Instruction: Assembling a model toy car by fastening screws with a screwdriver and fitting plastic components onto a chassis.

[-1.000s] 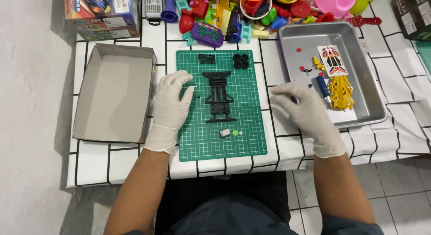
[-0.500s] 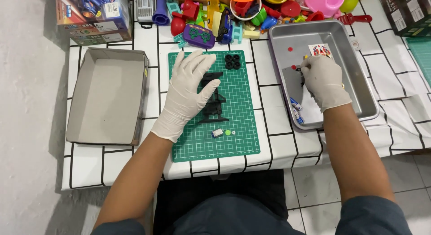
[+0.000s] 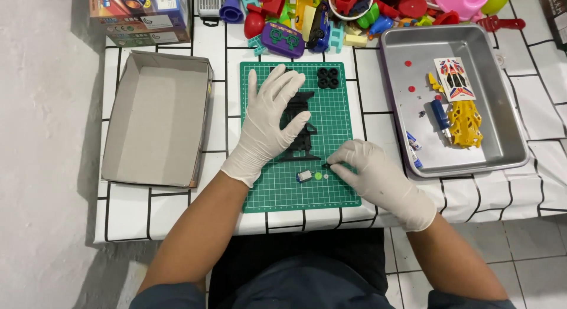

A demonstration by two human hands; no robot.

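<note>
Right hand (image 3: 371, 173) back from tray (image 3: 508, 132), tiny pinched part indistinct, chassis (image 3: 301, 132) half-hidden.

Bright, even overhead light, soft shadows, mild glare on metal tray (image 3: 512, 145), sharp focus

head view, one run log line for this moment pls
left hand: flat on black toy car chassis | right hand: pinching small dark part | surface: green cutting mat

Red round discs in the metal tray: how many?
2. One red round disc lies near the grey metal tray's far-left corner, the other just nearer; more may be hidden under parts.
</note>
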